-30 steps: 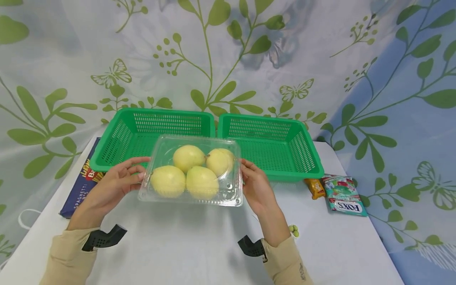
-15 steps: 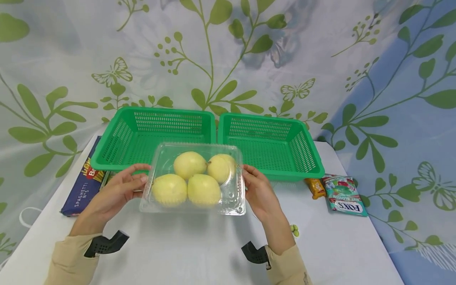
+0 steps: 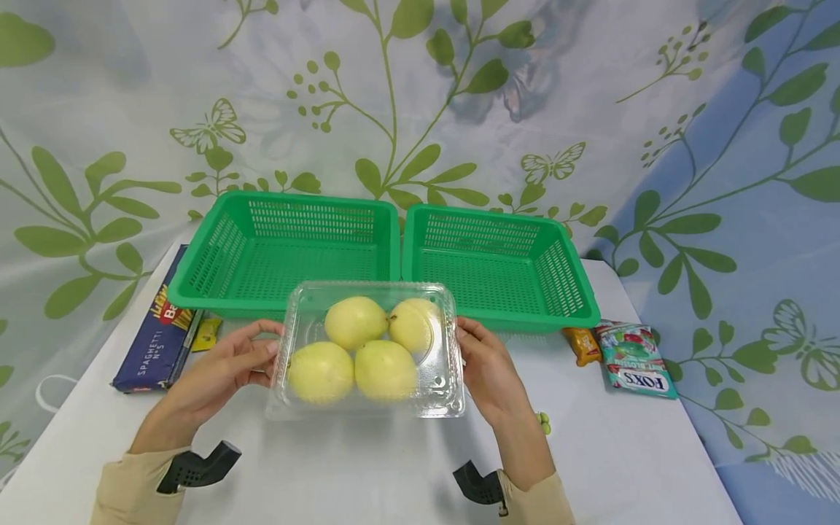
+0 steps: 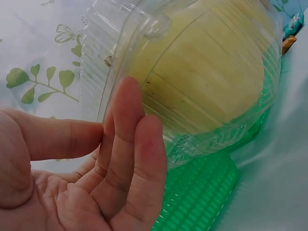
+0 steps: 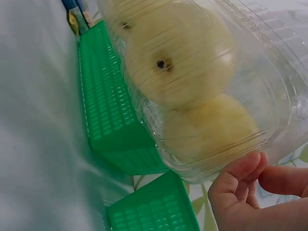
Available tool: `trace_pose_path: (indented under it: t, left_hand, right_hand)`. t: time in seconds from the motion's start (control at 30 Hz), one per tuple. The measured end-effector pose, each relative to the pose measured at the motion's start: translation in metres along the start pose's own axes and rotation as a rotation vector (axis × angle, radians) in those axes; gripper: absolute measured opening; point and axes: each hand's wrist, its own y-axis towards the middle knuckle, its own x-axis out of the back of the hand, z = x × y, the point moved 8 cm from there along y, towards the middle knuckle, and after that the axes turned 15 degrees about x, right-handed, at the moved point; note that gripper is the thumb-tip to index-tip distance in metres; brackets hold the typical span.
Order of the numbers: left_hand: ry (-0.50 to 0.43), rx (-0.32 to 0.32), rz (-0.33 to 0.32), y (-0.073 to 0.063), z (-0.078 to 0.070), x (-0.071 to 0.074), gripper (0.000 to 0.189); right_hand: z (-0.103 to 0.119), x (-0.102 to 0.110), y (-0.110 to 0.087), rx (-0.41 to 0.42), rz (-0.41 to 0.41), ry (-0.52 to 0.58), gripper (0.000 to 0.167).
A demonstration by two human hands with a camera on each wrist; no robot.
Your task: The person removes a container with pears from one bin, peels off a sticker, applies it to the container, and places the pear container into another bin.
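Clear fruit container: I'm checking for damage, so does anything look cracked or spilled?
Nothing stands out: the container shows no visible crack, and four yellow fruits sit inside; the left hand and right hand hold it.

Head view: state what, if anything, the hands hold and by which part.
Clear plastic clamshell of yellow pears, pinched at opposite side rims by left hand and right hand.

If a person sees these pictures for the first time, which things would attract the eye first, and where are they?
Probably the clear box of four pale yellow fruits, held low in the middle between the left hand and right hand. Next, likely the two bright green baskets, side by side behind it, against the leafy backdrop.
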Motion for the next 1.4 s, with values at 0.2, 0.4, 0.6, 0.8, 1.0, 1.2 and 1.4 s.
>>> trace_pose_path:
  t: [0.2,0.4,0.6,0.8,1.0,1.2,1.4]
  left_hand:
    - [0.016,-0.002,-0.006,0.001,0.004,-0.004,0.024]
    - [0.109,0.031,-0.034,0.003,0.01,-0.006,0.016]
    - [0.123,0.079,0.02,0.005,0.022,-0.01,0.014]
    - [0.124,0.114,0.031,0.007,0.03,-0.011,0.013]
    - [0.11,0.15,0.023,0.009,0.039,-0.009,0.013]
    - [0.108,0.17,0.03,0.009,0.05,-0.01,0.012]
    - [0.109,0.197,0.017,0.012,0.057,-0.008,0.014]
  right_hand:
    - [-0.003,0.006,-0.006,-0.002,-0.008,-0.017,0.015]
    - [-0.009,0.01,-0.013,-0.003,-0.008,-0.028,0.012]
    - [-0.017,0.016,-0.018,-0.006,-0.015,-0.028,0.009]
    - [-0.028,0.021,-0.02,-0.029,-0.033,-0.025,0.009]
    - [-0.037,0.024,-0.021,-0.053,-0.046,-0.032,0.011]
    - [-0.044,0.027,-0.022,-0.066,-0.029,-0.058,0.017]
    - [-0.054,0.03,-0.024,-0.087,-0.045,-0.052,0.017]
